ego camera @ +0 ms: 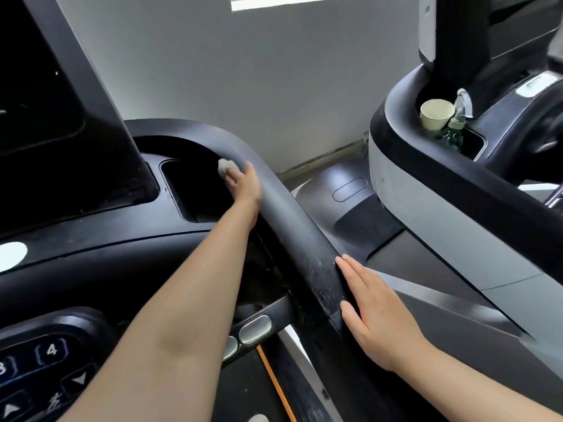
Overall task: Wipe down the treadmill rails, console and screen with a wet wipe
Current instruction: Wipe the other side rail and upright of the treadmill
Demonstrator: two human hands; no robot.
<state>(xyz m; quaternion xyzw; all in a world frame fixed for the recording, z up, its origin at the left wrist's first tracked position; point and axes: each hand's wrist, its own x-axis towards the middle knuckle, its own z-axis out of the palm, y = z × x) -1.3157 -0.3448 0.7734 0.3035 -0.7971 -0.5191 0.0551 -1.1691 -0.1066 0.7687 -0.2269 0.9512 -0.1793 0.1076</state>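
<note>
Closest to me is my left forearm, running up from the bottom edge across the console to my left hand (pixel 245 185), which reaches into the dark recess beside the screen (pixel 39 95). Its fingers curl around a bunched grey-white wet wipe (pixel 224 166), pressing it against the inner wall of the curved right rail (pixel 292 220) where the rail bends around the cup well (pixel 195 190). My right hand (pixel 376 312) lies flat and relaxed on the outer side of that same rail lower down, fingers straight and together, thumb resting on the rail's scuffed, speckled surface; it holds nothing. Under my left arm I see the keypad (pixel 45 370) with lit numbers and arrow buttons, and just past it two silver sensor pads (pixel 254 330) on a short crossbar. An orange cord (pixel 275 385) runs down beside the belt edge. Well apart to the right stands a neighbouring treadmill (pixel 426 190), and its holder carries a paper cup (pixel 435 114) touching a green spray bottle (pixel 457 123).
</note>
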